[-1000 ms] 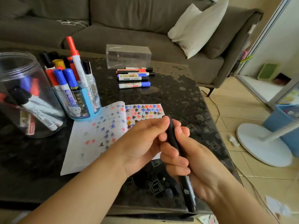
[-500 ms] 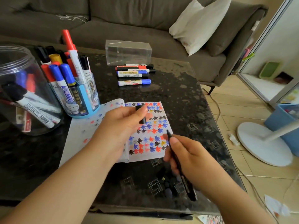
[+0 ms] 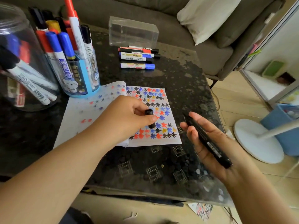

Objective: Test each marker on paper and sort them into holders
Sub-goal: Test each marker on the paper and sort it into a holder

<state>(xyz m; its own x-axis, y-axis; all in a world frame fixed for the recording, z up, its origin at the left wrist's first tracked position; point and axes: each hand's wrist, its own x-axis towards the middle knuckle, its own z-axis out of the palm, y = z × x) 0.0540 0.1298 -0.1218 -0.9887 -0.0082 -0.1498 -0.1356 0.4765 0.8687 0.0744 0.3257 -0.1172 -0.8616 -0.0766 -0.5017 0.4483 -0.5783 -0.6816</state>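
While loosely curled around the black marker (image 3: 207,141) at lower right, right hand (image 3: 208,146) fingers (image 3: 188,126) could let it slip and smear the paper (image 3: 171,139). Left hand (image 3: 127,118), mid-frame, pinching the cap (image 3: 150,118). Marker's long axis diagonal, tip toward upper left, above the tabletop (image 3: 186,81).

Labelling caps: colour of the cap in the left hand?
Black cap, pinched in the left hand; head view.
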